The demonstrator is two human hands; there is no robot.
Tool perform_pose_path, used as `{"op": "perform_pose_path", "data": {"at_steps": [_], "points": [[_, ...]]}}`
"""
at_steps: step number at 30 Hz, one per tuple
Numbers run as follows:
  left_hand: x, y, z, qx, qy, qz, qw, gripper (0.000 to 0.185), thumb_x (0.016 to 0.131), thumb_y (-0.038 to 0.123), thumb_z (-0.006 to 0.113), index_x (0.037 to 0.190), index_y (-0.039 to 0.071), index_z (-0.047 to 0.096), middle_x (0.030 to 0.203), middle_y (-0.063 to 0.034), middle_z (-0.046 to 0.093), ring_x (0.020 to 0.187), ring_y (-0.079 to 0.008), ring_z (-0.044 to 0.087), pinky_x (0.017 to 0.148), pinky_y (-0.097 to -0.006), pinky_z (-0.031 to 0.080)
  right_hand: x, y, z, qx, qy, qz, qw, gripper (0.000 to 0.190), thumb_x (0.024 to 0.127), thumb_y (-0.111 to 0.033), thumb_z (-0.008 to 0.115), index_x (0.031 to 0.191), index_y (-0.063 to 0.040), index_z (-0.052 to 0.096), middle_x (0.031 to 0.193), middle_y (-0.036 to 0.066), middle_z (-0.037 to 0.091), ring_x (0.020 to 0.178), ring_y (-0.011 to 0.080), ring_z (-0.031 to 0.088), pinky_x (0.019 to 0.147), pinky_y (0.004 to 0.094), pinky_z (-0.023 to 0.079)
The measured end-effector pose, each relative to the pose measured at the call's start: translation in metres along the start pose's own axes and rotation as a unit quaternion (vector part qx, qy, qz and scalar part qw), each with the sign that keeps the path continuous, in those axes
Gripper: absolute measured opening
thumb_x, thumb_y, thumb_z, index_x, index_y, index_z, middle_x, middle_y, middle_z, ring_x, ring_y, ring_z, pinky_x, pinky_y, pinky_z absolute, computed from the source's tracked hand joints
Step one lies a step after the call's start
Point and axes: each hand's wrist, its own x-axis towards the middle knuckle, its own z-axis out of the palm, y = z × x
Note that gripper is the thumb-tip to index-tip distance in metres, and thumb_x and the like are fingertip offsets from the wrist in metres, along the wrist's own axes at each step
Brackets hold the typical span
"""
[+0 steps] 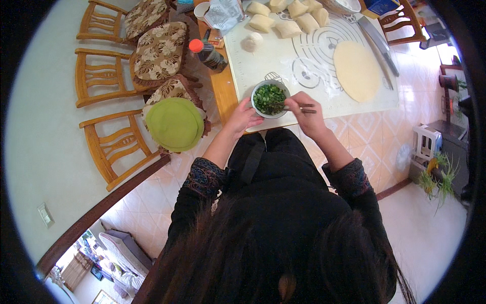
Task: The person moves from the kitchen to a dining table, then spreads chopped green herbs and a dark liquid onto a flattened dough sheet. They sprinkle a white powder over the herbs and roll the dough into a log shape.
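My left hand [245, 118] holds the lower left side of a bowl [253, 89] of chopped green onions [269, 98] near the table's front edge. A pair of dark chopsticks [308, 108] is gripped in my right hand [306, 115]; their tips reach into the greens at the bowl's right side. Right of the bowl, a rolled-out oval sheet of dough [357, 72] lies on a white printed pastry mat [262, 68]. Several thick dough pieces [287, 29] are grouped at the mat's far side, with a small pale round lump [252, 42] closer to me.
A bottle with a red cap [212, 57] stands on the wooden table's left edge [222, 95]. Behind it are a plastic bag [224, 15] and a white cup [201, 10]. A large knife [374, 36] and a thin rolling pin [381, 64] lie right of the sheet. Chairs [161, 51] line the left.
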Motion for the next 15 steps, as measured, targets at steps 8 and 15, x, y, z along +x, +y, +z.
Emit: {"op": "perform_pose_path", "data": {"at_steps": [8, 15], "points": [[0.004, -0.006, -0.003, 0.000, 0.000, 0.006, 1.000, 0.059, 0.098, 0.007, 0.044, 0.150, 0.011, 0.017, 0.124, -0.0208, 0.056, 0.098, -0.0320, 0.065, 0.084, -0.0385, 0.056, -0.003, 0.015, -0.006, -0.096, 0.040, 0.087, 0.991, 0.022, 0.094, -0.019, 0.060, 0.081, -0.001, 0.061, 0.074, 0.011, 0.058, 0.064, 0.0229, 0.055, 0.061, 0.0331, 0.045], [0.002, -0.005, -0.007, -0.009, 0.014, 0.006, 1.000, 0.059, 0.098, 0.007, 0.043, 0.150, 0.011, 0.017, 0.127, -0.0211, 0.054, 0.098, -0.0333, 0.065, 0.085, -0.0395, 0.056, 0.002, 0.006, 0.001, 0.017, 0.067, 0.046, 0.997, 0.023, 0.097, -0.017, 0.057, 0.085, 0.002, 0.061, 0.074, 0.006, 0.058, 0.066, 0.0121, 0.056, 0.061, 0.0270, 0.046]]}}
